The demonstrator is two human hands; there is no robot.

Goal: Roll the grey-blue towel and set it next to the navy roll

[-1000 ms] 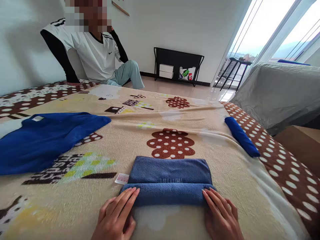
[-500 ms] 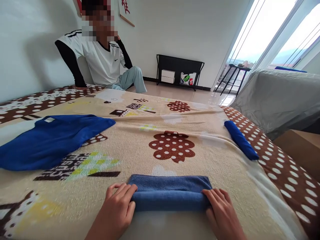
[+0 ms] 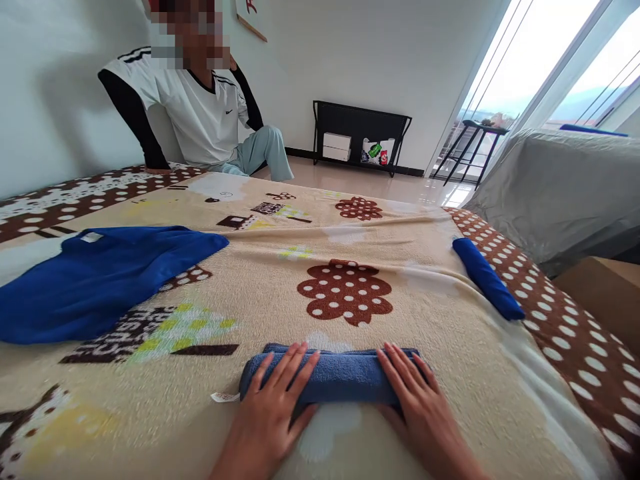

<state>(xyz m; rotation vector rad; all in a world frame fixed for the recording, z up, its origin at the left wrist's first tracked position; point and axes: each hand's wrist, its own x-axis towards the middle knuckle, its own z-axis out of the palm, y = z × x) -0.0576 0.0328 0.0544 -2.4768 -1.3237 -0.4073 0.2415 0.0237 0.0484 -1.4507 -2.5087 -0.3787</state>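
- So, the blue towel [image 3: 345,379] is mostly a roll, and a good bit of it hides under the fingers; a thin strip of its far edge peeks out behind.
- White label [image 3: 225,397] sticks out by its left end, print too small to read.
- Left hand [image 3: 273,413] is palm down, fingers fanned and laid over the roll, thumb on the near side.
- Right hand [image 3: 420,400] mirrors it, fingers closer together, its thumb mostly hidden. Both forearms run off the bottom edge.
- Neither hand is clenched: grips are loose and open, just resting on top. Can't tell how hard they press.
- The towel lies crosswise under both hands, its middle bare between them, on a patterned blanket [image 3: 260,313].
- Bright blue cloth [image 3: 115,280] lies off to the left, cut by the frame; a blue roll [image 3: 487,279] sits well right.
- Farther back, a seated person [image 3: 205,120], head pixelated, and a black rack [image 3: 362,120].
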